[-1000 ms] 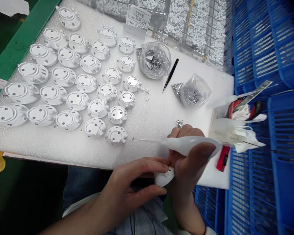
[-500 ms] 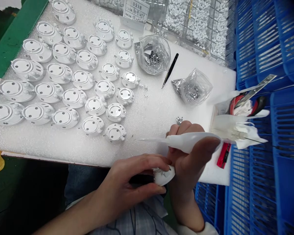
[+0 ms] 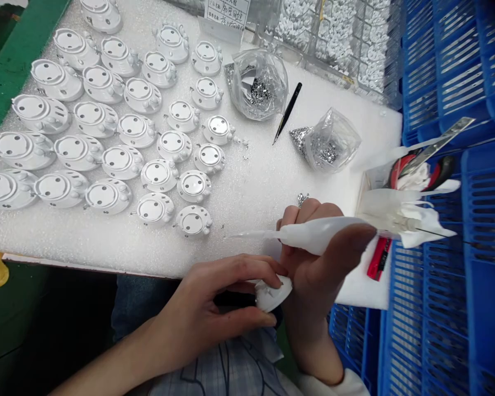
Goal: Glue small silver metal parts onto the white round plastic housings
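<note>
My left hand (image 3: 214, 305) pinches a small white plastic part (image 3: 272, 294) between thumb and fingers, just below the front edge of the white foam sheet (image 3: 256, 187). My right hand (image 3: 317, 275) touches the same part and grips a translucent white squeeze tube (image 3: 313, 234) whose long thin nozzle points left over the foam. Rows of several round white plastic housings (image 3: 107, 148) lie on the foam at the left.
Two clear bags of small metal bits (image 3: 258, 91) (image 3: 328, 143) and black tweezers (image 3: 286, 113) lie on the foam. A white cup with red-handled tools (image 3: 400, 187) stands at the right among blue crates (image 3: 457, 247). A green table edge (image 3: 20, 60) runs at left.
The view has shifted slightly, so the foam and parts sit a little higher and leftward. Both hands keep the same hold on the small part and tube.
</note>
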The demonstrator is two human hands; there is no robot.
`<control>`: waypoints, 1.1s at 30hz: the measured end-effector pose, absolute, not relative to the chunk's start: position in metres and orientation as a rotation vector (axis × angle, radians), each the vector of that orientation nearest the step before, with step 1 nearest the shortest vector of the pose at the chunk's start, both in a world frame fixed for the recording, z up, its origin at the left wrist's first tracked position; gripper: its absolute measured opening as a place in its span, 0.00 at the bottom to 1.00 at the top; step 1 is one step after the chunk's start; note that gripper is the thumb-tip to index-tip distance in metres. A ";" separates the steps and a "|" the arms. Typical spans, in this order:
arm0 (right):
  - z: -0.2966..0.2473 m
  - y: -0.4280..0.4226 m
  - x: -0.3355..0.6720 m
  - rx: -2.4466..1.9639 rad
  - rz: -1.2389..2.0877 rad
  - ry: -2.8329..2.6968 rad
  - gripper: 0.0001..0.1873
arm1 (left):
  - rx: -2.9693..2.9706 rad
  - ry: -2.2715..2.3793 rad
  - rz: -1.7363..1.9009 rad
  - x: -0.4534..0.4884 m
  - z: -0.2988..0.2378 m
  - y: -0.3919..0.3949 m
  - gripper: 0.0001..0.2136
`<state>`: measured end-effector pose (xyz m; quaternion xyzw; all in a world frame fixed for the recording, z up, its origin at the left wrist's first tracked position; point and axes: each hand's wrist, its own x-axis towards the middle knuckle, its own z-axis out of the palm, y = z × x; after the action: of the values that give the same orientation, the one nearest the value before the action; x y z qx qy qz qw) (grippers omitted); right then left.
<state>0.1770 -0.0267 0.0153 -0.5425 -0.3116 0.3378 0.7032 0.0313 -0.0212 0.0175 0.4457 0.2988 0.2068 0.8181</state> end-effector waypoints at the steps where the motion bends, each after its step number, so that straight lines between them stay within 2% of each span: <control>1: 0.015 -0.026 0.176 -1.199 0.754 -0.675 0.31 | 0.911 0.654 0.441 0.032 0.019 -0.022 0.09; 9: 0.016 -0.027 0.175 -1.176 0.772 -0.607 0.31 | 0.893 0.572 0.496 0.029 0.012 -0.026 0.14; 19: 0.017 -0.028 0.172 -1.195 0.766 -0.600 0.32 | 1.059 0.622 0.512 0.027 0.016 -0.024 0.09; 33: 0.010 -0.027 0.172 -1.205 0.770 -0.627 0.31 | 1.286 0.574 0.565 0.029 0.009 -0.021 0.11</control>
<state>0.1715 -0.0274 0.0096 -0.5433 -0.2825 0.3472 0.7103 0.0292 -0.0205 0.0093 0.5832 0.2603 0.2561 0.7256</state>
